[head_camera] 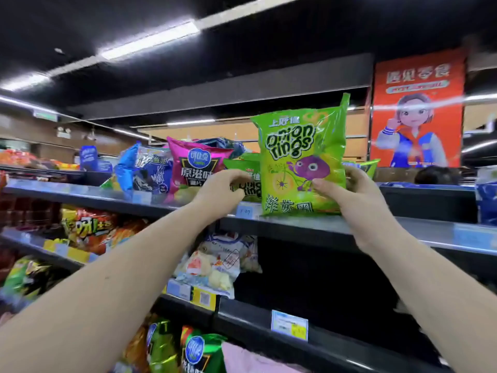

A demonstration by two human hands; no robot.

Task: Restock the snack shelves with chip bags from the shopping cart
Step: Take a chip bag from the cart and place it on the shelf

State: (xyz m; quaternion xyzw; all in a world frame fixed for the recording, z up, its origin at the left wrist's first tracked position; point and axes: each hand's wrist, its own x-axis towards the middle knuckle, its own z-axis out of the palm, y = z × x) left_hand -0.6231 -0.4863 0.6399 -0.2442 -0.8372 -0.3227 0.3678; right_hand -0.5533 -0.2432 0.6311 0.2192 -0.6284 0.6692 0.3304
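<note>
The top shelf [349,230], its front edge running left to right, carries the bag [295,157] upright at its lip, ahead of and above both forearms. The bag's long axis is vertical, top seal up, printed face toward the viewer. A second bag [242,168] stands just to its left, partly behind it. The right hand [349,195], the nearer, pinches the bag's lower right edge; the left hand [220,192] curls its fingers on the second bag.

Holding a green onion rings bag [298,157] upright on the top shelf [295,224] with the right hand [349,197], and pinching a second onion rings bag [248,168] just behind it with the left hand [220,192], beside a pink chip bag [196,165].
</note>
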